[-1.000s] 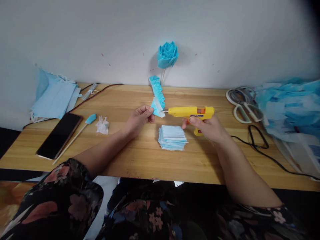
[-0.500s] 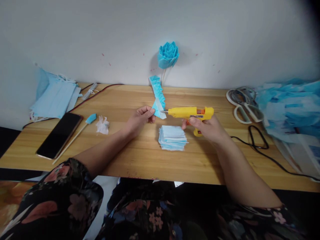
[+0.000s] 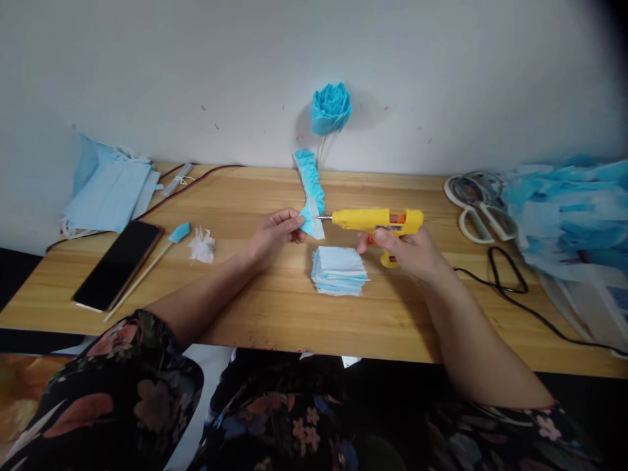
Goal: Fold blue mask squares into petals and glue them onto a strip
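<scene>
- Left hand (image 3: 282, 230): thumb and fingers pinching the near end of a pleated blue fabric strip (image 3: 311, 185); strip runs away from it over the desk (image 3: 265, 307), toward the wall.
- Right hand (image 3: 409, 250): wrapped round the handle of a yellow glue gun (image 3: 367, 220), nozzle pointing left, tip at the strip's near end; contact hard to confirm.
- Stack of pale-blue cut pieces (image 3: 338, 269) on desk, between the forearms, just nearer than the strip.
- Blue fabric rose (image 3: 331, 109) on thin stem, beyond the strip, against wall.
- Left side: smartphone (image 3: 118, 265), blue-tipped stick (image 3: 147, 275) beside it.
- Right side: white-handled scissors (image 3: 475, 224).
</scene>
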A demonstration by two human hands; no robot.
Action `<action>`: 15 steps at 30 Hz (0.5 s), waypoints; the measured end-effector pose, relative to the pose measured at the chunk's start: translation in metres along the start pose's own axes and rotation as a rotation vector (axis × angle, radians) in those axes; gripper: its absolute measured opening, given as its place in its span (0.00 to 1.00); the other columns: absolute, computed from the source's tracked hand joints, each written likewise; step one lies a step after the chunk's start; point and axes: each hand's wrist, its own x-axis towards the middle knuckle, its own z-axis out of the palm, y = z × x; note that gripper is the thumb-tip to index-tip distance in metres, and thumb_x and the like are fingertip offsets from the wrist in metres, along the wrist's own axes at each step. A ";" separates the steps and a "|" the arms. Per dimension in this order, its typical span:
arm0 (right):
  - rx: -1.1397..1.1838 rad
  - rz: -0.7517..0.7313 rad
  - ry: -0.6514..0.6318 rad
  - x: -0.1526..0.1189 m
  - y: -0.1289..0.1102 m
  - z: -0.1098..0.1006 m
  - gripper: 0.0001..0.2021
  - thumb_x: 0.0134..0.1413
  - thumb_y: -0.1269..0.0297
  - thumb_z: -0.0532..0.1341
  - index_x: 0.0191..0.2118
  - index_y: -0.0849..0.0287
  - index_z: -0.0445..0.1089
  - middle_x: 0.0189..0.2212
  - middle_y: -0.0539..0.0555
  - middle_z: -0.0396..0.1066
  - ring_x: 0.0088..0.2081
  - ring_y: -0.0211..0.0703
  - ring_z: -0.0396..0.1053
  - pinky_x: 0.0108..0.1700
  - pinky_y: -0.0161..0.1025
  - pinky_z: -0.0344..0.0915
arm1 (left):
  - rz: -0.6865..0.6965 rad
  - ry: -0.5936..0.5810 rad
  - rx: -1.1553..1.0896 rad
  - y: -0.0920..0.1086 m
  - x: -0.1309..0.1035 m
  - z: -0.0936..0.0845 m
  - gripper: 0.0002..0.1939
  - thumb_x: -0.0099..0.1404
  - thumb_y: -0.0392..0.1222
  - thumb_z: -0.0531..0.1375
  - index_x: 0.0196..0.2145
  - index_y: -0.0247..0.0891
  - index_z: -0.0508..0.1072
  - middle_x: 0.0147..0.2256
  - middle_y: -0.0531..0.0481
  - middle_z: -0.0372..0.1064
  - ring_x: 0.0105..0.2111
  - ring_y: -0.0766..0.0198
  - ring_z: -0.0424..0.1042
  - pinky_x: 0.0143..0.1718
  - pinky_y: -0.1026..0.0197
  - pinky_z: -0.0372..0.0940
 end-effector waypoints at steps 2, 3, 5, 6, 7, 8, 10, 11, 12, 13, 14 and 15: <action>-0.006 -0.010 -0.003 0.000 0.000 0.000 0.26 0.56 0.32 0.64 0.30 0.53 0.77 0.27 0.54 0.78 0.31 0.46 0.71 0.39 0.46 0.69 | -0.002 -0.004 -0.007 0.000 0.000 0.000 0.20 0.53 0.54 0.75 0.26 0.35 0.75 0.22 0.51 0.73 0.24 0.69 0.70 0.30 0.65 0.63; -0.010 -0.013 -0.008 0.000 0.000 0.000 0.27 0.57 0.32 0.63 0.29 0.53 0.77 0.27 0.54 0.78 0.30 0.46 0.71 0.38 0.46 0.69 | -0.003 -0.007 -0.013 0.001 0.000 0.000 0.20 0.53 0.53 0.75 0.26 0.35 0.75 0.22 0.51 0.73 0.24 0.69 0.70 0.30 0.65 0.63; -0.014 -0.018 -0.021 0.000 0.000 0.000 0.27 0.57 0.32 0.63 0.29 0.53 0.77 0.27 0.54 0.78 0.30 0.45 0.71 0.38 0.45 0.69 | -0.005 -0.015 -0.036 0.001 -0.001 0.001 0.20 0.53 0.52 0.76 0.25 0.35 0.75 0.22 0.52 0.73 0.23 0.69 0.70 0.29 0.65 0.63; -0.015 -0.022 -0.027 -0.001 0.000 0.000 0.27 0.58 0.32 0.62 0.29 0.53 0.77 0.27 0.54 0.78 0.31 0.45 0.71 0.38 0.45 0.69 | -0.008 -0.023 -0.056 0.001 -0.001 0.002 0.20 0.52 0.52 0.76 0.25 0.35 0.75 0.22 0.52 0.73 0.23 0.69 0.70 0.29 0.65 0.64; -0.016 -0.028 -0.031 -0.001 0.001 0.000 0.27 0.58 0.32 0.62 0.29 0.53 0.77 0.27 0.53 0.78 0.31 0.45 0.72 0.38 0.45 0.69 | -0.012 -0.033 -0.081 0.001 -0.001 0.003 0.19 0.52 0.51 0.76 0.25 0.35 0.74 0.23 0.52 0.73 0.24 0.69 0.70 0.29 0.65 0.65; -0.016 -0.033 -0.034 -0.001 0.001 0.000 0.27 0.58 0.32 0.62 0.29 0.52 0.77 0.28 0.53 0.78 0.32 0.45 0.72 0.39 0.45 0.69 | -0.017 -0.046 -0.109 0.001 -0.002 0.003 0.19 0.52 0.50 0.77 0.24 0.36 0.74 0.23 0.53 0.73 0.24 0.69 0.70 0.30 0.65 0.66; -0.014 -0.042 -0.044 0.000 0.001 0.000 0.27 0.58 0.31 0.61 0.28 0.51 0.77 0.28 0.53 0.79 0.33 0.46 0.74 0.39 0.46 0.70 | -0.029 -0.076 -0.166 0.001 -0.003 0.004 0.18 0.53 0.49 0.76 0.24 0.36 0.73 0.24 0.53 0.73 0.26 0.68 0.71 0.31 0.64 0.68; -0.012 -0.045 -0.050 0.000 0.000 0.000 0.27 0.57 0.30 0.61 0.28 0.51 0.77 0.28 0.53 0.79 0.33 0.47 0.75 0.39 0.47 0.71 | -0.035 -0.089 -0.192 0.001 -0.004 0.005 0.18 0.53 0.48 0.76 0.24 0.36 0.73 0.25 0.53 0.73 0.26 0.68 0.72 0.32 0.63 0.68; -0.008 -0.048 -0.054 0.000 0.000 0.000 0.27 0.57 0.30 0.61 0.28 0.50 0.77 0.28 0.53 0.79 0.33 0.47 0.75 0.39 0.47 0.71 | -0.040 -0.099 -0.213 0.001 -0.004 0.005 0.18 0.54 0.48 0.76 0.24 0.37 0.73 0.25 0.53 0.73 0.27 0.67 0.72 0.32 0.63 0.69; -0.004 -0.051 -0.061 0.000 -0.001 0.001 0.27 0.57 0.30 0.61 0.28 0.50 0.77 0.28 0.53 0.79 0.33 0.48 0.75 0.39 0.48 0.72 | -0.045 -0.106 -0.228 0.001 -0.005 0.006 0.18 0.54 0.48 0.76 0.24 0.37 0.73 0.25 0.53 0.74 0.27 0.67 0.73 0.33 0.63 0.69; 0.004 -0.053 -0.069 0.001 -0.001 0.001 0.27 0.57 0.30 0.61 0.28 0.50 0.77 0.28 0.54 0.78 0.33 0.48 0.75 0.39 0.48 0.72 | -0.050 -0.113 -0.238 0.002 -0.006 0.006 0.17 0.55 0.47 0.76 0.25 0.37 0.73 0.26 0.52 0.74 0.27 0.67 0.73 0.33 0.62 0.70; 0.014 -0.054 -0.074 0.001 -0.002 0.001 0.27 0.57 0.30 0.61 0.28 0.50 0.77 0.28 0.54 0.78 0.33 0.49 0.75 0.39 0.49 0.72 | -0.053 -0.118 -0.244 0.002 -0.007 0.006 0.17 0.55 0.47 0.76 0.25 0.37 0.73 0.26 0.52 0.74 0.28 0.67 0.74 0.34 0.62 0.70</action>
